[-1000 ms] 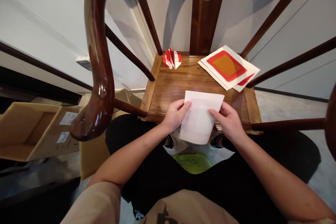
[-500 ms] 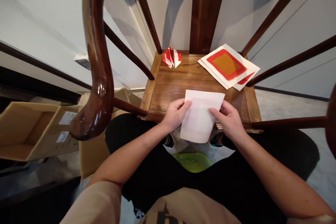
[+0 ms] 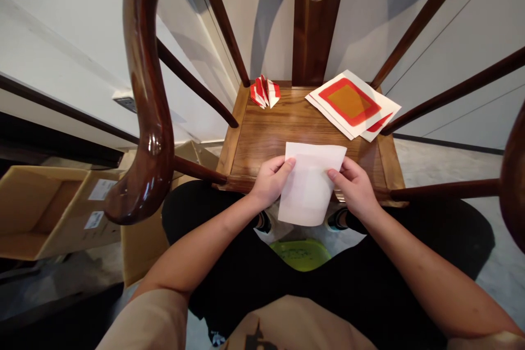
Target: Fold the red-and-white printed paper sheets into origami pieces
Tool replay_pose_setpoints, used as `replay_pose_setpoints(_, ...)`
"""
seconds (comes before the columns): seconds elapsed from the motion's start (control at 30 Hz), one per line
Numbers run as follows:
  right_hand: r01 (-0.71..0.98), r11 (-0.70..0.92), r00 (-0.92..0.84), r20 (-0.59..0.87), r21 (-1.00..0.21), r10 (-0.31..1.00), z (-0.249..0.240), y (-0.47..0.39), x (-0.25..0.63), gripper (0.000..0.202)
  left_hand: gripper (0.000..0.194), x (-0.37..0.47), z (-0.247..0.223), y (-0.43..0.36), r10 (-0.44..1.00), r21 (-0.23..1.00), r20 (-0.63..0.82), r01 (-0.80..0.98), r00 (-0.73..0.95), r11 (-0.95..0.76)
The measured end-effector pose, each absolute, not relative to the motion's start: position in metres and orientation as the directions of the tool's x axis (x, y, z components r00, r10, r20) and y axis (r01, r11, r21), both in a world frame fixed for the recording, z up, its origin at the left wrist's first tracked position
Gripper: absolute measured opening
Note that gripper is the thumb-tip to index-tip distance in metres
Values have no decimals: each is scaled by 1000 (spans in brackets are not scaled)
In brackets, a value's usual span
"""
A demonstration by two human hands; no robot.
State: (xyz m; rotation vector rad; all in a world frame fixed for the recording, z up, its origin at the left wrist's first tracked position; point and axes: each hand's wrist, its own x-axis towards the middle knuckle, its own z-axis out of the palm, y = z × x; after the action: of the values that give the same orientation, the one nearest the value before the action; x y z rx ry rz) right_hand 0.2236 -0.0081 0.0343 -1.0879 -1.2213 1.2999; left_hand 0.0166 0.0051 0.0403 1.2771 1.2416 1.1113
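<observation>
As the head view showed, the work lay in holding the sheet (image 3: 307, 197) steady between the left hand (image 3: 271, 179) and the right hand (image 3: 356, 186). Doing that well called, I judged, for light, matched pinches: the paper looked thin, its lower edge bowed, and a harder squeeze on one side could have creased it. The right thumb sat slightly lower and farther in than the left, so levelling the two would probably have evened the tension.

The sheet lay between the hands, over the front edge of the seat (image 3: 279, 126); whether it touched the wood I could not tell. Both sets of fingers gripped it, the left thumb on its face at ten o'clock, the right at two, other fingertips hidden behind. Its six o'clock edge hung free. Beyond it on the seat, the folded paper (image 3: 264, 92) stood at eleven, the prints (image 3: 348, 101) at one.
</observation>
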Motion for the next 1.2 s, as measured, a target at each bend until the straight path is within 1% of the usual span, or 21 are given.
replay_pose_setpoints(0.1, -53, 65, -34, 67, -996, 997, 34, -6, 226, 28, 46, 17, 42, 4, 997, 995, -32, 93, 71, 26)
replay_pose_setpoints(0.27, 7, 90, 75, 91, -996, 993, 33, -4, 228, 26, 46, 16, 42, 3, 997, 992, -25, 125, 76, 16)
replay_pose_setpoints(0.43, -11, 84, 146, 81, -996, 986, 33, -5, 227, 20, 48, 16, 41, 2, 996, 986, 7, 164, 84, -20)
replay_pose_setpoints(0.53, -4, 84, 169, 82, -996, 982, 33, -5, 226, 21, 48, 17, 42, 1, 996, 986, 5, 163, 89, -19)
replay_pose_setpoints(0.77, 66, 96, 213, 108, -993, 971, 31, -4, 228, 32, 46, 18, 44, 1, 995, 985, 23, 170, 94, -38)
replay_pose_setpoints(1.03, 57, 114, 264, 125, -992, 957, 28, -3, 228, 26, 48, 19, 42, 0, 996, 981, 22, 188, 91, -39)
replay_pose_setpoints(1.2, 75, 111, 291, 128, -991, 948, 31, 0, 229, 22, 50, 18, 40, 0, 996, 986, 16, 167, 87, -31)
